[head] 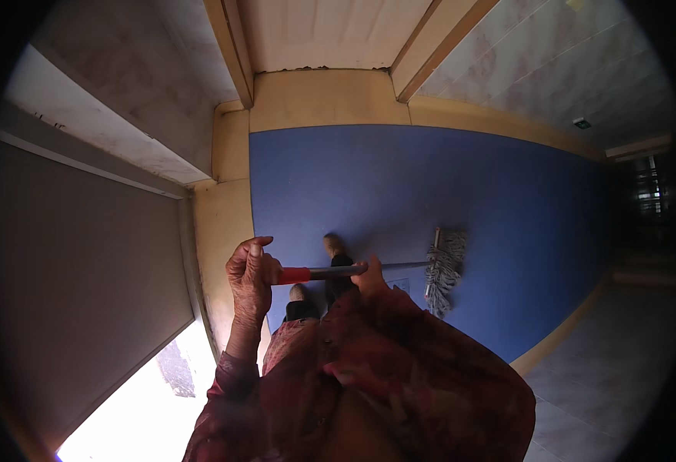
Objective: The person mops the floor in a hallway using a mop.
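Observation:
A string mop with a grey and red handle (331,274) stretches across in front of my body. My left hand (254,268) is closed around the red grip at its end, with the thumb pointing up. Farther along the grey shaft, my right hand (371,274) grips the handle; part of that hand is hidden by my sleeve. The grey strand mop head (446,271) lies on the blue floor (338,179) to the right, its strands spread along a bar. My two shoes (333,245) stand on the blue floor below the handle.
A closed pale door (338,34) in a wooden frame stands ahead. Tiled walls (522,63) flank it, and a yellow border (326,101) edges the blue floor. At left, a large grey panel (84,231) stands beside a bright opening (141,404). A dark passage runs off to the right.

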Demonstrator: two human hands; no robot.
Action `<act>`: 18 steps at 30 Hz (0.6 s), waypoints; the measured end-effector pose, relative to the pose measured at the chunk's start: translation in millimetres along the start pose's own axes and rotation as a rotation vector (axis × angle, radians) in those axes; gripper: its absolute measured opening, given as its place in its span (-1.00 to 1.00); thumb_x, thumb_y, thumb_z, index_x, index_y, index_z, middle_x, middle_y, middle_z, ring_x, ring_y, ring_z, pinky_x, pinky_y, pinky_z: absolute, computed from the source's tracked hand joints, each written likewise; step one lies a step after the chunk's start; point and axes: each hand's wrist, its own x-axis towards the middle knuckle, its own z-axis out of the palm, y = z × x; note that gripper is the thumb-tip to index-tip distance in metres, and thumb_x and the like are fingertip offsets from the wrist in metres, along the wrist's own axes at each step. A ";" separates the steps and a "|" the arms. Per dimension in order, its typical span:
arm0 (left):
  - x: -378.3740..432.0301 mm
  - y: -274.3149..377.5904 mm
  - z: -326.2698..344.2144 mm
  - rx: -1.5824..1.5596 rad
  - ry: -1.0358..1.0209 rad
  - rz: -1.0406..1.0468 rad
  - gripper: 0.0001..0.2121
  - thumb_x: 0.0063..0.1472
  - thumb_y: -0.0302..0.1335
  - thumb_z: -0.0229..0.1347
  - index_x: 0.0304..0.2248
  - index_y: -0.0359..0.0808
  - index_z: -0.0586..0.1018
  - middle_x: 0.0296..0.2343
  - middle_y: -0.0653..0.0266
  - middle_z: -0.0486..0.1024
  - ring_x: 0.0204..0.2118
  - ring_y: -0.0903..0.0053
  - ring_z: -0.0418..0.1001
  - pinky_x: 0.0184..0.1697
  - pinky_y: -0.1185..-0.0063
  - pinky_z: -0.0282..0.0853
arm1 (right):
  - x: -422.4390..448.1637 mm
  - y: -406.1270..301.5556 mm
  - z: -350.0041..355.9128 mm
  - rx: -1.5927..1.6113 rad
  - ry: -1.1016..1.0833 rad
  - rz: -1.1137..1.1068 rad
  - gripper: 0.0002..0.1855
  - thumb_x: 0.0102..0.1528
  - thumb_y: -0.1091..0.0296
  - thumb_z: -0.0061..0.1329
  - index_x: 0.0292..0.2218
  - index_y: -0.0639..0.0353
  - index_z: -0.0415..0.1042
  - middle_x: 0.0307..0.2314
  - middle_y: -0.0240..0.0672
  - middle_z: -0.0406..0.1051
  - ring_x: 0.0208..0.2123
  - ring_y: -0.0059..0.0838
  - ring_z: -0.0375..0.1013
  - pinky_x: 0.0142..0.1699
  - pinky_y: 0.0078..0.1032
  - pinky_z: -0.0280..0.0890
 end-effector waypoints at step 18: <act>-146.7 173.6 44.9 0.492 0.185 0.740 -0.67 0.19 -0.29 -0.26 -0.65 -0.28 0.30 -0.91 0.51 0.03 -0.89 0.72 -0.04 -0.80 0.69 -0.05 | -102.6 -92.4 237.4 0.065 -0.183 0.618 -0.77 -0.03 0.38 -0.21 -0.65 0.10 0.07 -0.81 -0.43 0.05 -0.77 -0.56 0.07 -0.66 -0.62 0.12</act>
